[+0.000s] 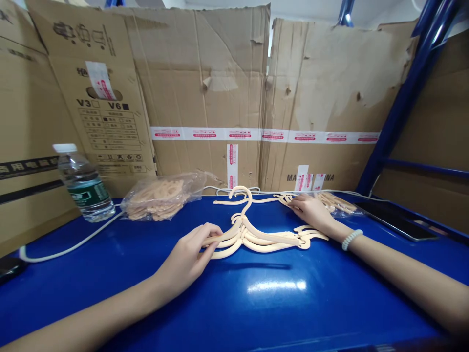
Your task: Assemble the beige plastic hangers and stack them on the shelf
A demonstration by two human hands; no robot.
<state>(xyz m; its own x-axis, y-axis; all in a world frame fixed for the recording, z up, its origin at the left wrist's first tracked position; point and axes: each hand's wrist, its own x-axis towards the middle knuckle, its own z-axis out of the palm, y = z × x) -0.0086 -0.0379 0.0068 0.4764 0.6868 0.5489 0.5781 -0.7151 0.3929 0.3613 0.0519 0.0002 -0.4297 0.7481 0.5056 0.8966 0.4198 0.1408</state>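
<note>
My left hand (194, 249) is closed around the left arm of a pale cream clothes hanger (271, 236), which is tilted up above the table with its hook at the top. Beneath and beside it lie several similar hangers, overlapping. My right hand (311, 210), with a pale beaded band at the wrist, reaches past them to the back right. Its fingers are bent and pinched on pale hanger pieces (283, 199) there; the fingertips are partly hidden. Another hanger piece (229, 202) lies flat behind the raised hook.
On the blue table (234, 308), a clear bag of hanger parts (157, 198) lies at back left beside a water bottle (88, 188). A second bag (339, 203) and a dark phone (395, 221) are at the right. Cardboard (205, 98) walls the back; a white cable (73, 252) runs left.
</note>
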